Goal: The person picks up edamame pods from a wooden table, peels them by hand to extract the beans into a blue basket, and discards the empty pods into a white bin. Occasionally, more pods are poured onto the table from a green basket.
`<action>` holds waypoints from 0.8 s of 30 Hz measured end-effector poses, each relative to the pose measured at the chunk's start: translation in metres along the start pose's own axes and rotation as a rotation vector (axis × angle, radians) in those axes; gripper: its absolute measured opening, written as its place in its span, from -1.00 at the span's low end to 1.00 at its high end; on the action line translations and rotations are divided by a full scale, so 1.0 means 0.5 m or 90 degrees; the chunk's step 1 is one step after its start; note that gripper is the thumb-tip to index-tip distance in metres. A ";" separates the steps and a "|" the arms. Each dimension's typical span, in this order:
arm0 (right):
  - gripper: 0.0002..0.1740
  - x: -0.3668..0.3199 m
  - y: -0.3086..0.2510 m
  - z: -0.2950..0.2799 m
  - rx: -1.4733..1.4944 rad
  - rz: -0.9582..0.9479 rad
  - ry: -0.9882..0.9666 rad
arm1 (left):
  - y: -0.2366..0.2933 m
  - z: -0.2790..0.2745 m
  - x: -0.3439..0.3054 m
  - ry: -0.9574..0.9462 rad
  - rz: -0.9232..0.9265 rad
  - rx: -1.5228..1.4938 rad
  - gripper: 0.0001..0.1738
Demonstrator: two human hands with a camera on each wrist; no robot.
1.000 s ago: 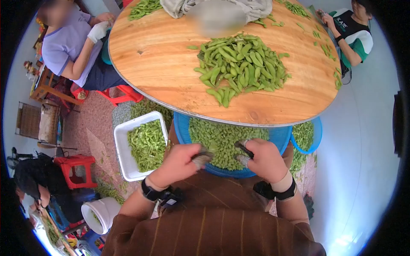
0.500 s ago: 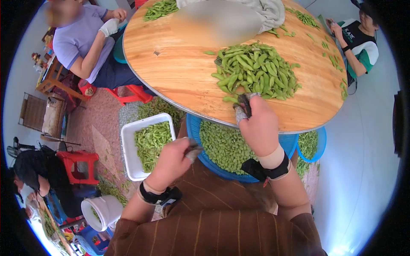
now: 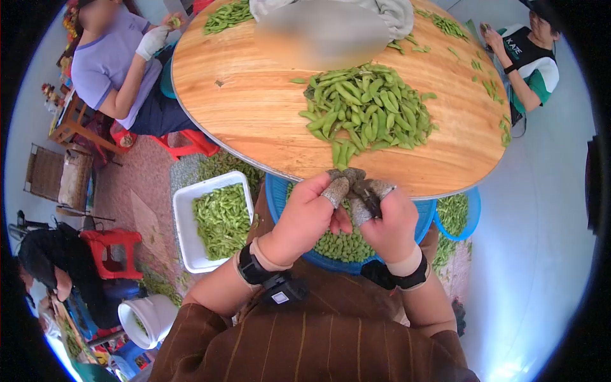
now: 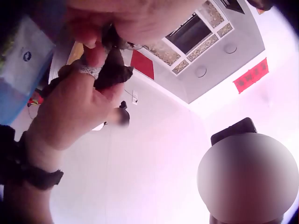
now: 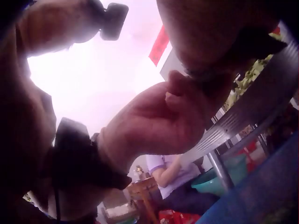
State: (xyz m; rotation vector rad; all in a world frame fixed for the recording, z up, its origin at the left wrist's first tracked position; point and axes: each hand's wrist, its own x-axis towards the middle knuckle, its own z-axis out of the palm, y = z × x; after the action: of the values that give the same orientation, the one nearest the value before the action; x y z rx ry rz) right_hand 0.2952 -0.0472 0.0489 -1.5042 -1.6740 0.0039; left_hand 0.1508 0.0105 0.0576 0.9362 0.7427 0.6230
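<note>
Pale wood made up the broad table (image 3: 242,114) before me, its near edge overhanging part of the blue basin (image 3: 275,207) of shelled beans (image 3: 344,247). On the floor to my left was the white tray (image 3: 184,216), filled with green pieces. The pile of pods (image 3: 369,108) lay on the tabletop, just beyond my hands. My left hand (image 3: 302,215) and right hand (image 3: 389,219) met above the basin, fingers bent; I cannot tell whether they pinched anything. Grey covers (image 3: 335,192) wrapped my fingertips.

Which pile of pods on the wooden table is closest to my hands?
The largest heap, just beyond your left hand and right hand; the smaller far-left pile and far-right pile lie farther away.
</note>
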 end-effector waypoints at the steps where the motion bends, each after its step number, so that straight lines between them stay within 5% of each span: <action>1: -0.69 -0.005 -0.001 -0.001 0.023 0.001 -0.027 | -0.002 0.001 0.000 -0.001 -0.003 0.003 -0.75; 3: -0.67 -0.015 -0.005 -0.014 0.011 0.040 -0.074 | -0.007 0.003 -0.001 0.053 0.057 0.029 -0.79; 5: -0.66 -0.021 -0.007 -0.022 0.238 0.203 -0.117 | -0.012 -0.010 -0.010 0.039 0.073 0.087 -0.77; 8: -0.61 -0.017 -0.005 -0.064 0.309 0.243 -0.246 | -0.025 -0.008 -0.019 0.017 0.123 0.207 -0.72; 12: -0.57 -0.026 -0.007 -0.083 0.354 0.286 -0.258 | -0.050 -0.006 -0.011 -0.033 0.257 0.383 -0.72; 19: -0.69 -0.051 0.011 -0.097 0.412 0.308 -0.259 | -0.034 0.019 -0.023 -0.072 0.305 0.556 -0.71; 21: -0.73 -0.053 0.017 -0.103 0.420 0.304 -0.267 | -0.038 0.023 -0.025 -0.041 0.360 0.662 -0.84; 23: -0.79 -0.049 0.018 -0.114 0.604 0.490 -0.351 | -0.052 0.017 -0.021 -0.062 0.393 0.624 -0.87; 24: -0.79 -0.050 0.016 -0.119 0.604 0.491 -0.349 | -0.056 0.015 -0.021 -0.081 0.426 0.585 -0.88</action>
State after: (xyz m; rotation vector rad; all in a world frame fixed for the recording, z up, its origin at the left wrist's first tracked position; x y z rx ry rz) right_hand 0.3340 -0.0960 0.0677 -1.3033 -1.0450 1.5046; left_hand 0.1547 -0.0135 0.0387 2.1033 0.5835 0.7957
